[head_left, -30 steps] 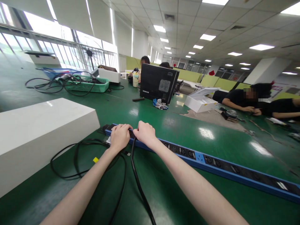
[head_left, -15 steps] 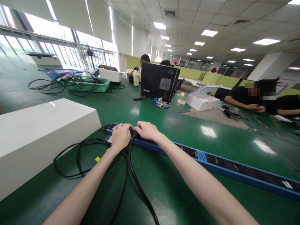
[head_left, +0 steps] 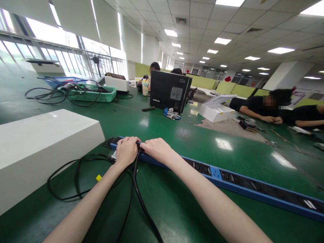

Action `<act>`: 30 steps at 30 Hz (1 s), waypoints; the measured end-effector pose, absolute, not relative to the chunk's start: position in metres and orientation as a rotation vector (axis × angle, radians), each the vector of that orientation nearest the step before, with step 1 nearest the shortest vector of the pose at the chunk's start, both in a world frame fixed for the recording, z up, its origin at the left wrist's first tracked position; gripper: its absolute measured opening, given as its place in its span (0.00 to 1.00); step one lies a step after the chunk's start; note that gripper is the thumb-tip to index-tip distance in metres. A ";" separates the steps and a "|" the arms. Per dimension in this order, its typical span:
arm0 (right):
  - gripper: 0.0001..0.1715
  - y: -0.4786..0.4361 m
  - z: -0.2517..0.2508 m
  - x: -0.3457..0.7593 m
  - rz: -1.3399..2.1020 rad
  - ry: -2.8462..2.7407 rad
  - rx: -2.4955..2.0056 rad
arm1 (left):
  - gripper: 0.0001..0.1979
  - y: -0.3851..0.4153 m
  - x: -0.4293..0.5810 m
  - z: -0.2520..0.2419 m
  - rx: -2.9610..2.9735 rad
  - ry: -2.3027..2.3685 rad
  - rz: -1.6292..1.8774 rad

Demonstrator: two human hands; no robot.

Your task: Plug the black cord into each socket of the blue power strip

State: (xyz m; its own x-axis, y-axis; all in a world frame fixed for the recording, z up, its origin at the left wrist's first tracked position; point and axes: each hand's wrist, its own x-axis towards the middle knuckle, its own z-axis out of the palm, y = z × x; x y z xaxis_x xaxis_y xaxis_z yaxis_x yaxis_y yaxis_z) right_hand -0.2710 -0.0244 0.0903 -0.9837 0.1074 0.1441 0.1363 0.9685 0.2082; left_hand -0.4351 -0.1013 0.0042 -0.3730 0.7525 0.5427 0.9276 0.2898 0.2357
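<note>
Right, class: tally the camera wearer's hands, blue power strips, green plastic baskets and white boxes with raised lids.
Left hand and right hand: 2
Blue power strip: 1
Green plastic basket: 1
White box with raised lid: 1
Total: 5

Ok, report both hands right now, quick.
Left hand: closed, holding the power strip.
Right hand: closed, holding the black plug.

No text was legible. The black case [head_left: 162,88] bore a grey label [head_left: 176,93] and a small pale sticker [head_left: 156,100]. A white label [head_left: 114,155] stood at the blue power strip [head_left: 240,179], nearer and left of the case; a red sign [head_left: 228,79] showed beyond, to the case's right.
</note>
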 end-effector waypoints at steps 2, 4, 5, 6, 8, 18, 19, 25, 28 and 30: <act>0.13 -0.027 0.088 -0.270 -0.346 -2.960 -0.224 | 0.15 -0.101 -0.436 0.004 -1.534 -2.234 -0.740; 0.13 -0.031 0.084 -0.267 -0.366 -2.933 -0.254 | 0.14 -0.100 -0.437 0.004 -1.538 -2.239 -0.733; 0.13 -0.033 0.082 -0.266 -0.378 -2.924 -0.258 | 0.14 -0.099 -0.438 0.003 -1.536 -2.243 -0.731; 0.13 -0.034 0.080 -0.265 -0.389 -2.916 -0.259 | 0.14 -0.099 -0.438 0.003 -1.537 -2.246 -0.727; 0.13 -0.033 0.078 -0.264 -0.386 -2.910 -0.261 | 0.15 -0.098 -0.439 0.001 -1.539 -2.246 -0.720; 0.14 -0.033 0.070 -0.259 -0.271 -2.833 -0.395 | 0.16 -0.096 -0.437 -0.001 -1.529 -2.244 -0.719; 0.14 -0.033 0.070 -0.259 -0.277 -2.830 -0.392 | 0.16 -0.096 -0.437 -0.001 -1.534 -2.243 -0.723; 0.14 -0.037 0.068 -0.258 -0.297 -2.786 -0.413 | 0.16 -0.096 -0.437 -0.001 -1.539 -2.239 -0.741; 0.15 -0.044 0.066 -0.256 -0.310 -2.766 -0.442 | 0.16 -0.096 -0.437 0.000 -1.541 -2.259 -0.727; 0.15 -0.045 0.067 -0.255 -0.306 -2.775 -0.462 | 0.16 -0.097 -0.437 0.001 -1.546 -2.259 -0.713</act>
